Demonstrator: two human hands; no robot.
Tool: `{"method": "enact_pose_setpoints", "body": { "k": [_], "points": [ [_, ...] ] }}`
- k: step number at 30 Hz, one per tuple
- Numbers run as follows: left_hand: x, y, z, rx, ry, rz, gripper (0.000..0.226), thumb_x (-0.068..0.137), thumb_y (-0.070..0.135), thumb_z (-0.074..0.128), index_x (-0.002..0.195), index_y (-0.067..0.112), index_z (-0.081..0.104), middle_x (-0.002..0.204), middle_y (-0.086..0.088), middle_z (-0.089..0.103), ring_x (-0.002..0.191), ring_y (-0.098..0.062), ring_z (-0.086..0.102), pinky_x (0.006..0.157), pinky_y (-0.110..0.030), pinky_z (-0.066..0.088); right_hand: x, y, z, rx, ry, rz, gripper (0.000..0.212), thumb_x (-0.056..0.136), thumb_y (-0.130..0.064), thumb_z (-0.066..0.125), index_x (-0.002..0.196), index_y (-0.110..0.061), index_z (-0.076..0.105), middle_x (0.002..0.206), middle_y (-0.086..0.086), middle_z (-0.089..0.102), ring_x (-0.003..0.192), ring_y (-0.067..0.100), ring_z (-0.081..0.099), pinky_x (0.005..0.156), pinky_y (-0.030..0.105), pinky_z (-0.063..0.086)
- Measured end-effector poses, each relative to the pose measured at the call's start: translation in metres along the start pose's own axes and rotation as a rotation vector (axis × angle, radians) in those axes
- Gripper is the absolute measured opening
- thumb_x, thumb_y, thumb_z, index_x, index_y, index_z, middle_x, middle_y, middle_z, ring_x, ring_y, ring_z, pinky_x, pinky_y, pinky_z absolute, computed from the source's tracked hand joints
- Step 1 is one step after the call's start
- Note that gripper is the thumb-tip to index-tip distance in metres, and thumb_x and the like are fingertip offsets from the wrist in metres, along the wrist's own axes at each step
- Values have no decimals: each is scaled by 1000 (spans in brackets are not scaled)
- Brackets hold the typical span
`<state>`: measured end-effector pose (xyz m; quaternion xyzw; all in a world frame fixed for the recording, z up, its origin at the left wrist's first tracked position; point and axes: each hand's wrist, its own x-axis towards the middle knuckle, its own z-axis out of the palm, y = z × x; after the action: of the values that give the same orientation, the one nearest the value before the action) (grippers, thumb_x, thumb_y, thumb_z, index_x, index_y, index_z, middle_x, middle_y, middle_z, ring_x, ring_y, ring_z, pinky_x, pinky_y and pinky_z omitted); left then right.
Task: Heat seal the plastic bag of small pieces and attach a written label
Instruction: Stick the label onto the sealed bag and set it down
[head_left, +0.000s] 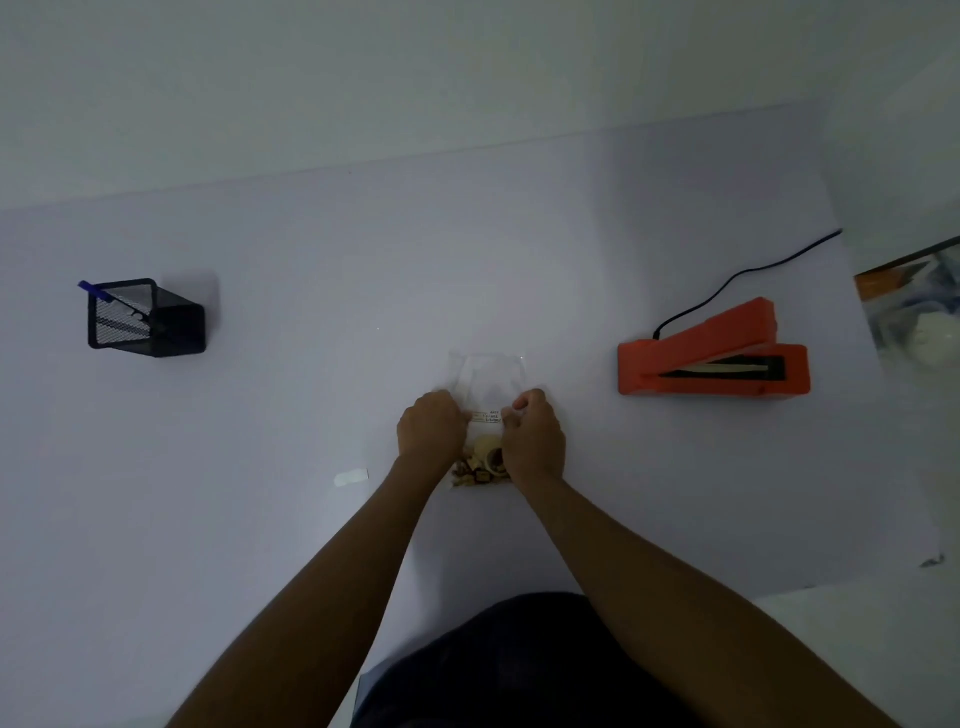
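Observation:
A clear plastic bag (487, 379) lies on the white table in front of me, its open end pointing away. Small beige and brown pieces (480, 462) fill its near end. A strip of printed text crosses the bag between my hands. My left hand (432, 428) grips the bag's left edge with curled fingers. My right hand (532, 436) pinches the right edge. An orange heat sealer (711, 358) stands to the right with its arm raised, apart from both hands. A small white label (351, 476) lies on the table left of my left forearm.
A black mesh pen holder (145, 318) with a blue pen (96, 291) stands at the far left. The sealer's black cord (748, 273) runs off toward the back right. Clutter in clear plastic (914, 312) sits beyond the table's right edge.

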<state>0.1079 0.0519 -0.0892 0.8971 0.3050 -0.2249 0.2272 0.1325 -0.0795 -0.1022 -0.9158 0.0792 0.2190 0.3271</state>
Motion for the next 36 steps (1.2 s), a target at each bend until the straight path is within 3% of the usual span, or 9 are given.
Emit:
{"method": "enact_pose_setpoints", "body": {
  "k": [3, 5, 8, 10, 18, 23, 26, 30, 36],
  "points": [
    [-1, -3, 1, -29, 23, 29, 29, 95, 35, 55, 82, 10, 63, 82, -5, 67, 76, -25, 68, 63, -31, 50, -1, -3, 1, 9, 18, 15, 5, 99, -19, 56, 96, -18, 52, 93, -2, 57, 84, 23, 61, 67, 29, 41],
    [-2, -2, 2, -66, 40, 24, 41, 92, 49, 55, 77, 12, 60, 74, -3, 65, 70, -24, 67, 60, -31, 50, -3, -5, 1, 28, 31, 17, 7, 99, -19, 55, 94, -19, 49, 92, -3, 55, 83, 23, 61, 66, 29, 39],
    [-5, 3, 3, -42, 71, -9, 58, 80, 73, 57, 78, 15, 59, 71, 1, 61, 63, -19, 62, 54, -29, 44, -5, -6, 0, 58, 19, 37, 21, 95, -37, 61, 100, -21, 48, 96, -3, 57, 82, 20, 59, 66, 29, 40],
    [-6, 5, 4, -24, 84, -25, 54, 83, 68, 59, 83, 13, 60, 77, -1, 63, 67, -21, 63, 56, -29, 43, -6, -6, 2, 55, 14, 27, 28, 91, -40, 65, 104, -21, 49, 100, -2, 58, 82, 17, 56, 67, 29, 41],
    [-5, 1, 5, -38, 71, -15, 33, 94, 44, 58, 91, 12, 64, 90, -6, 70, 80, -26, 67, 70, -36, 54, -3, -5, 0, 59, 32, 33, 18, 96, -21, 62, 97, -21, 44, 98, 5, 64, 83, 24, 60, 66, 28, 39],
    [-21, -2, 4, -192, 102, -2, 20, 98, 28, 54, 104, 9, 54, 100, -8, 65, 86, -26, 64, 68, -34, 49, -5, 1, -9, 175, -23, 16, 16, 95, -13, 63, 98, -18, 47, 94, 7, 62, 82, 23, 60, 66, 26, 41],
    [-42, -7, 7, -309, 149, -71, 25, 101, 33, 46, 109, 10, 49, 102, -10, 63, 88, -29, 64, 72, -38, 51, -11, 13, -23, 228, -52, 10, 13, 96, -17, 63, 102, -12, 54, 90, 7, 64, 82, 23, 62, 68, 26, 45],
    [-60, -25, 21, -412, 37, -162, 34, 100, 38, 46, 114, 8, 52, 105, -13, 67, 92, -30, 64, 78, -40, 53, -31, 36, -42, 189, -100, 36, 24, 97, -23, 64, 115, -8, 60, 97, 1, 64, 87, 17, 61, 67, 19, 42],
    [-63, -29, 29, -555, -48, -115, 31, 97, 24, 57, 123, 6, 54, 113, -12, 68, 91, -18, 61, 72, -26, 46, -40, 32, -35, 216, -220, 65, 41, 89, -16, 75, 127, -10, 61, 103, 2, 64, 92, 15, 63, 81, 28, 52]
  ]
}}
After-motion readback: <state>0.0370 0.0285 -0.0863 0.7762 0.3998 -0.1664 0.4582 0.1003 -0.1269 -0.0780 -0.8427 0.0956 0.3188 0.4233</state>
